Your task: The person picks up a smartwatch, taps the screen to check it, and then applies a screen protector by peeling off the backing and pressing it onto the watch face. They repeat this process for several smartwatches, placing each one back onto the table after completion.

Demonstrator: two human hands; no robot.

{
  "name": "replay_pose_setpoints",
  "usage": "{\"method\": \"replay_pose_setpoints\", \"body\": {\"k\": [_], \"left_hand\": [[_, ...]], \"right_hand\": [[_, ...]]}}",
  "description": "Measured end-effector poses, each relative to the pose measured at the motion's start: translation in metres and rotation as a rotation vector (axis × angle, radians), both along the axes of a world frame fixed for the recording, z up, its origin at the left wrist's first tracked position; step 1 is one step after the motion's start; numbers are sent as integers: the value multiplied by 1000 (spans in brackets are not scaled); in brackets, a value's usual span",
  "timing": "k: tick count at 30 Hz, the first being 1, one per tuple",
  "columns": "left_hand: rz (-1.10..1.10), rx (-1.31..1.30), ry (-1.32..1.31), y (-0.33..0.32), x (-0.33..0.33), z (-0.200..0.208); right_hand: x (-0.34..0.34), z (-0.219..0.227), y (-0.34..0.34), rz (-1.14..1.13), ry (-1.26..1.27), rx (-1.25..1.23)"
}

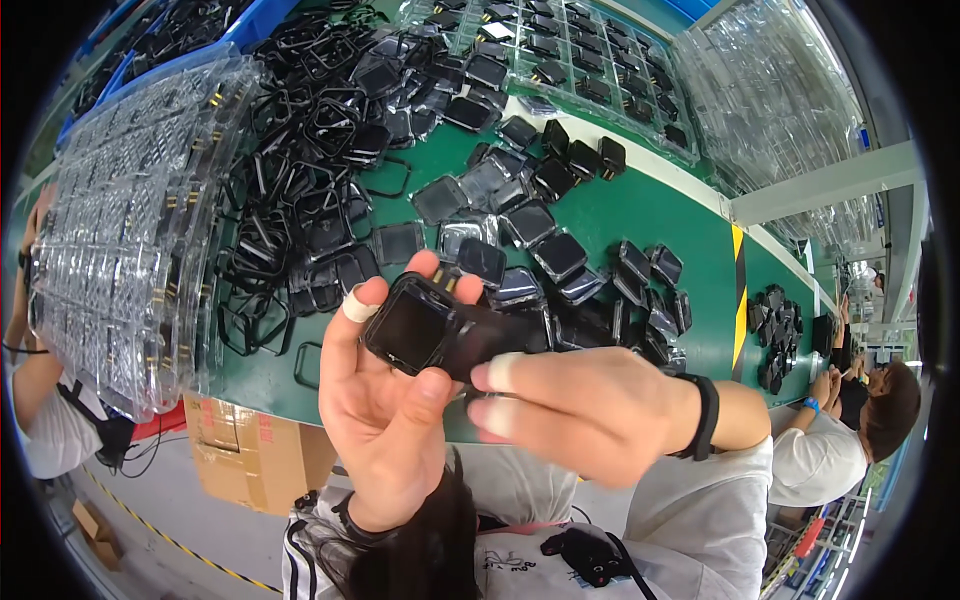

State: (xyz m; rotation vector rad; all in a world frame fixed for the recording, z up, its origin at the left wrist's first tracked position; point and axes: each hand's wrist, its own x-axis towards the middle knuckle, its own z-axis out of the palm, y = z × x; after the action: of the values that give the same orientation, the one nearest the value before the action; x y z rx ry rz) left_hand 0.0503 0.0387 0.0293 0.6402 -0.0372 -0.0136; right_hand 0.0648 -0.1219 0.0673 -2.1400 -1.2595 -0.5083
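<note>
My left hand [385, 430] holds a black square display module [408, 325] with rounded corners, its glossy face turned up. Brass-coloured contacts show at its top edge, between my fingers. White finger cots cover some fingertips. My right hand [600, 410] is pinched on a thin dark piece [492, 338], blurred by motion, that overlaps the module's right side; it looks like a film, and I cannot tell whether it is attached. Behind my hands lie loose black square modules [560, 255], several in clear wrappers, on the green table [600, 205].
Black square frames [270, 220] are heaped left of my hands. Clear plastic trays [135, 230] stack at far left, beside a blue bin [200, 45]. A filled tray [590, 60] lies at the back. Co-workers sit on both sides; one person [830, 440] is at right.
</note>
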Motion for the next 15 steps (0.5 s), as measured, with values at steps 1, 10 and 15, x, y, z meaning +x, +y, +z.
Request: {"method": "replay_pose_setpoints", "body": {"k": [1,10,15], "left_hand": [[2,2,7,1,-1,-1],[-174,75,-154,-1,-10,-1],[-222,129,-205,-4,-14,-6]], "right_hand": [[-2,0,-5,39,38,66],[4,15,-22,-69,59,157],[0,9,-33,81,38,114]]}}
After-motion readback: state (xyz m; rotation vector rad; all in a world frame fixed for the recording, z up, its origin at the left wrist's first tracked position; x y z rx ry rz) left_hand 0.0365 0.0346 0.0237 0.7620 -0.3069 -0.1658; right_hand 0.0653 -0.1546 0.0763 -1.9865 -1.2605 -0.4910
